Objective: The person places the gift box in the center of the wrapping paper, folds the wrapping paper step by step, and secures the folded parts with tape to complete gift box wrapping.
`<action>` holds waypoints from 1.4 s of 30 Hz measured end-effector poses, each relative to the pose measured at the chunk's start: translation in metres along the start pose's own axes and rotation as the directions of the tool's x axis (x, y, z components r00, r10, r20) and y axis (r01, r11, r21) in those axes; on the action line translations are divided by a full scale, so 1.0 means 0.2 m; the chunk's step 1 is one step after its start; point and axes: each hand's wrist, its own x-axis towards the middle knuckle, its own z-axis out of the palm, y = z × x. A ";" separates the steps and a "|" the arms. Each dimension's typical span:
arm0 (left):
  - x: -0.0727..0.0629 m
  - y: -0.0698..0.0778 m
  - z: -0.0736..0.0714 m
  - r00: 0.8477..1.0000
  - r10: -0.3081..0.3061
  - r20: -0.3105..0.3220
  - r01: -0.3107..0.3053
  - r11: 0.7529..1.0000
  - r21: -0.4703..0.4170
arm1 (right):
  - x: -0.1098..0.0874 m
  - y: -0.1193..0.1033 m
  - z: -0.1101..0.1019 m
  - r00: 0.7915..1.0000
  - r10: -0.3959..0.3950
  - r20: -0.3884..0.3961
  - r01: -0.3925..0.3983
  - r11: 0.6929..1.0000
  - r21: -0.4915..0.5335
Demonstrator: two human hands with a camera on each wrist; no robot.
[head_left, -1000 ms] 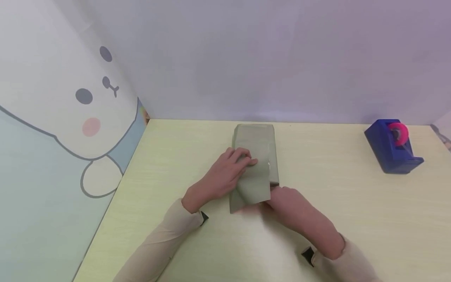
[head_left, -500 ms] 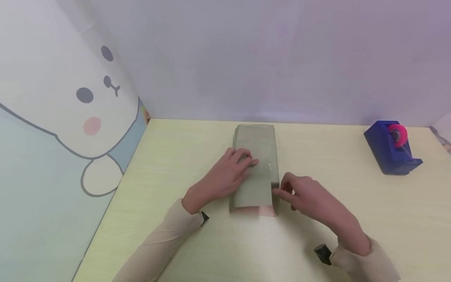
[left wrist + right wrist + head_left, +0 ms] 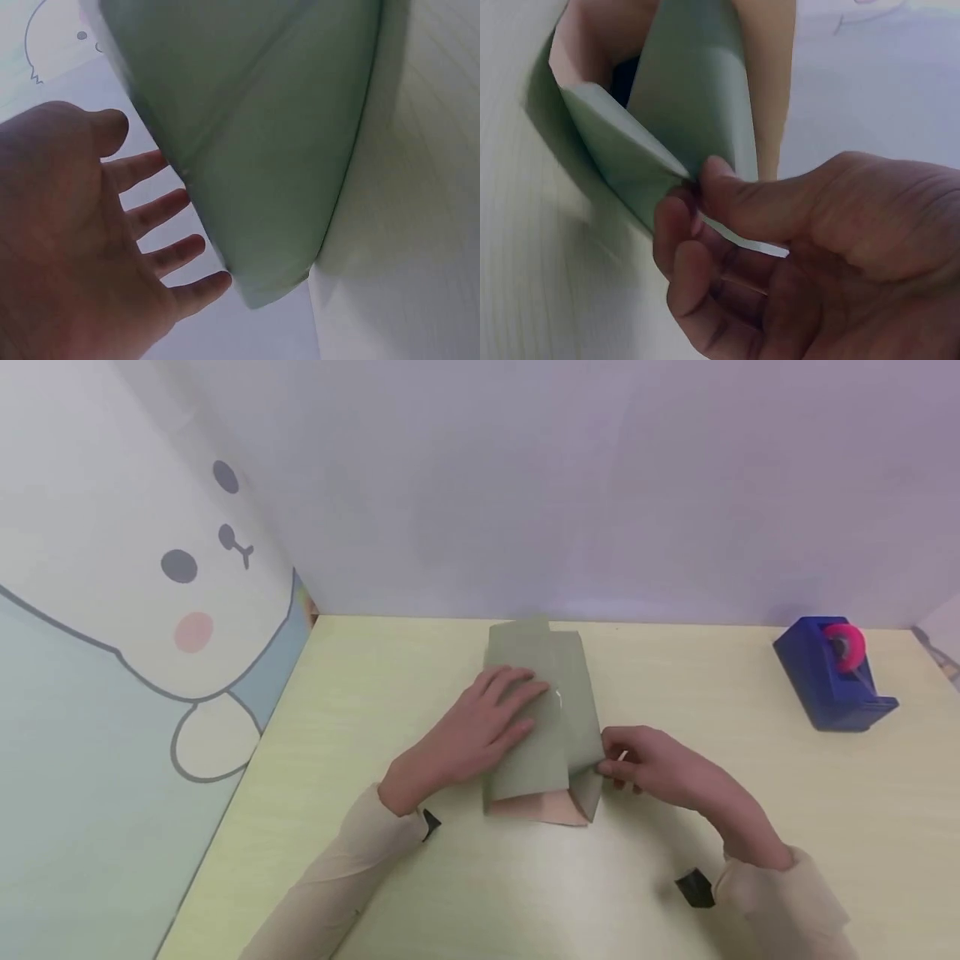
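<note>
A long parcel of grey-green wrapping paper (image 3: 525,647) lies in the middle of the table, its pinkish inner side showing at the near end. My left hand (image 3: 480,727) rests on top of the parcel, fingers spread and fairly straight; in the left wrist view its fingertips reach over the edge of the green side. At the near right corner my right hand (image 3: 660,768) pinches a fold of the paper (image 3: 690,82) between thumb and forefinger, its other fingers curled. The near end gapes in the right wrist view, with something dark (image 3: 622,81) inside, mostly hidden.
A blue tape dispenser (image 3: 821,685) with a pink tape roll (image 3: 853,639) stands at the far right of the table (image 3: 697,693). Behind the table rises a pale wall (image 3: 465,485). A cartoon animal print (image 3: 150,510) covers the left side.
My right hand has come out from under the near flap to the right side and taken a paper fold. The left hand's fingers have straightened, and the upper paper layer has shifted askew.
</note>
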 end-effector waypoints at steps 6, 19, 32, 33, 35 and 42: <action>0.00 -0.03 0.00 0.997 -0.078 0.008 0.078 0.996 -0.048 | -0.02 0.08 -0.06 0.999 0.001 0.050 -0.003 0.999 0.051; -0.01 -0.03 0.03 0.979 -0.201 -0.032 0.193 0.969 -0.153 | 0.00 0.07 -0.07 0.989 -0.079 -0.124 0.098 0.982 0.159; 0.04 -0.07 -0.02 0.714 -0.699 -0.039 0.448 0.499 -0.742 | 0.08 0.05 0.04 0.968 -0.132 -0.213 0.160 0.980 0.119; 0.03 -0.07 -0.03 0.717 -0.696 -0.040 0.439 0.495 -0.750 | 0.09 0.05 0.05 0.965 -0.147 -0.216 0.172 0.979 0.104; 0.03 -0.07 -0.04 0.731 -0.681 -0.044 0.422 0.502 -0.755 | 0.10 0.05 0.07 0.961 -0.166 -0.220 0.186 0.980 0.072; 0.02 -0.05 -0.05 0.755 -0.656 -0.012 0.412 0.488 -0.770 | 0.12 0.05 0.12 0.954 -0.187 -0.233 0.189 0.982 -0.013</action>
